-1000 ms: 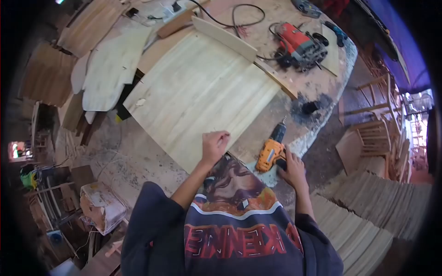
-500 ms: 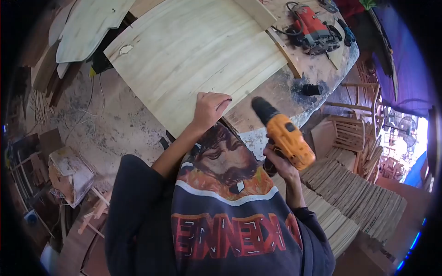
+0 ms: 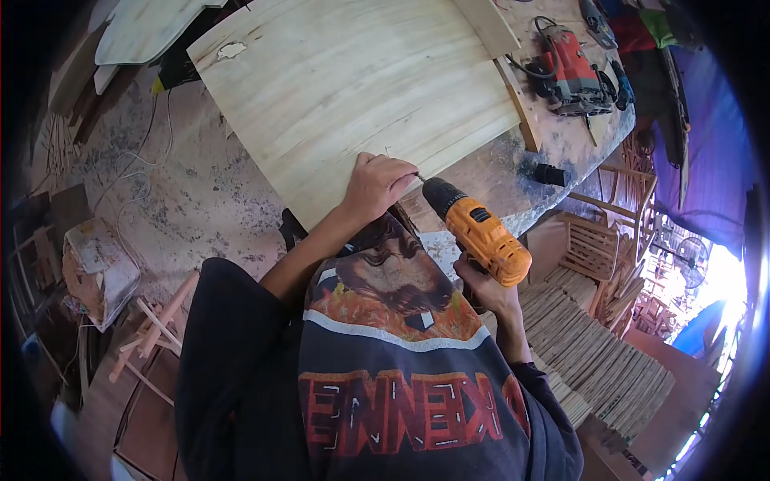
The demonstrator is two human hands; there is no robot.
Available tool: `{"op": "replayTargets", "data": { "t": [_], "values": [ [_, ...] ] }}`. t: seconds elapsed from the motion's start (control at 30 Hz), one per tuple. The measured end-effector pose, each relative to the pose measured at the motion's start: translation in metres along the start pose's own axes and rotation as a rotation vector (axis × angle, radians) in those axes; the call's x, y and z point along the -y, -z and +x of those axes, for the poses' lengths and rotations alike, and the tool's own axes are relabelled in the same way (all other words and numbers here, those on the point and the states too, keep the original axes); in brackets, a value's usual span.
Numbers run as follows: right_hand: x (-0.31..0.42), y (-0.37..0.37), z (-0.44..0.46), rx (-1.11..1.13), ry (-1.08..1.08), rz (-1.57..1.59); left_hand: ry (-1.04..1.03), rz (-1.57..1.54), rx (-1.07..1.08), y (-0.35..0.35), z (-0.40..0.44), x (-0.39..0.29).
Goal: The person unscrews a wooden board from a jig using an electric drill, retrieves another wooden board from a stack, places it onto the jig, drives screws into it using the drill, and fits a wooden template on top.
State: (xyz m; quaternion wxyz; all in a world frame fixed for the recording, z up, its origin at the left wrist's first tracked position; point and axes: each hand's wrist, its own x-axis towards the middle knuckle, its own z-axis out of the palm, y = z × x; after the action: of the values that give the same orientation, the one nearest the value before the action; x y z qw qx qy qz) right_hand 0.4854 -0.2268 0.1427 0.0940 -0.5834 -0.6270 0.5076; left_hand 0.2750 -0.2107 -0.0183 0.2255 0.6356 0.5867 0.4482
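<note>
My right hand (image 3: 488, 289) is wrapped round the grip of an orange cordless drill (image 3: 485, 239). The drill's black chuck points up and left, with its bit tip close to the fingertips of my left hand (image 3: 377, 186). My left hand is closed in a pinch at the near right edge of a pale wooden panel (image 3: 353, 88); what lies between its fingertips is too small to make out. An upright pale board (image 3: 489, 28) and a narrow wood strip (image 3: 521, 108) run along the panel's right side.
A red power tool (image 3: 571, 68) and a black cylindrical piece (image 3: 550, 174) rest on the worn table (image 3: 192, 184). Stacked wood slats (image 3: 589, 353) and wooden chair frames (image 3: 597, 244) stand at the right. Cut boards (image 3: 148, 28) lie at the upper left.
My right hand has taken hold of the drill, lifted it off the table and swung its tip to my left hand. My left hand stays pinched at the panel's edge.
</note>
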Motion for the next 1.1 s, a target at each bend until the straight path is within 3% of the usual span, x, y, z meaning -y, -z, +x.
{"op": "replayTargets", "data": {
  "t": [0.1,0.27,0.5,0.57,0.67,0.83,1.1],
  "values": [
    [0.019,0.006,0.004,0.062,-0.079,-0.094,0.0,-0.026,-0.005,0.0,-0.002,0.003],
    [0.034,0.009,0.007,0.057,0.081,-0.213,-0.034,-0.055,-0.052,0.011,-0.01,0.003],
    [0.035,-0.004,0.015,0.097,0.022,-0.098,-0.018,-0.062,-0.114,0.014,-0.014,0.007],
    [0.04,-0.008,0.018,0.058,0.22,-0.135,-0.003,-0.057,-0.084,0.013,-0.013,0.008],
    [0.056,-0.003,0.016,0.136,0.156,-0.264,-0.045,-0.097,-0.032,0.019,-0.016,0.007],
    [0.067,0.007,0.019,0.19,-0.049,-0.187,-0.04,-0.116,0.009,0.019,-0.016,0.004],
    [0.076,0.009,0.025,0.231,-0.05,-0.217,0.08,-0.22,0.049,0.035,-0.012,-0.007]
  ]
}}
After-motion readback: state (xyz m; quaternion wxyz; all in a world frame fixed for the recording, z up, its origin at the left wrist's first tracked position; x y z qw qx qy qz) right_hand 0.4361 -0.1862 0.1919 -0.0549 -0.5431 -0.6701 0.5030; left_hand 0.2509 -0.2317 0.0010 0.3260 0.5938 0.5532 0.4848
